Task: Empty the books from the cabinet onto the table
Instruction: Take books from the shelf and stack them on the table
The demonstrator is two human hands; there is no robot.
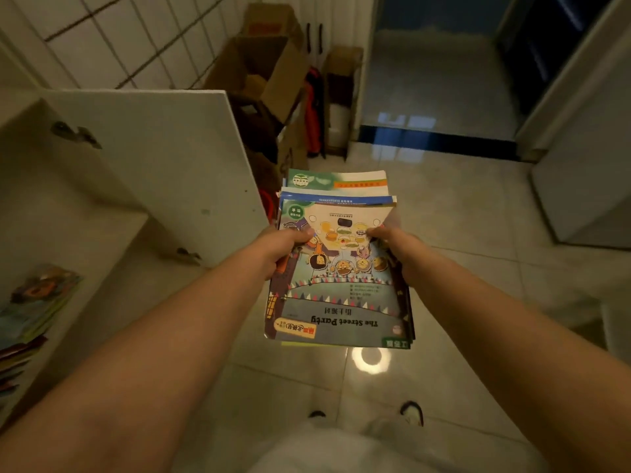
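Note:
A stack of thin picture books (338, 291) is held out in front of me above the tiled floor, its top cover reading "The Street Party" upside down. My left hand (285, 249) grips the stack's left edge, thumb on the cover. My right hand (392, 247) grips its right edge the same way. The white cabinet (68, 220) stands open at my left, its door (177, 155) swung outward. More books (34, 302) lie on a shelf inside it, at the frame's left edge. No table is in view.
Open cardboard boxes (263, 73) and red items are piled against the tiled wall behind the cabinet door. A doorway with a dark threshold (437, 141) lies ahead. A white appliance or cupboard (587, 186) stands at the right. My feet (409, 413) show below on the glossy floor.

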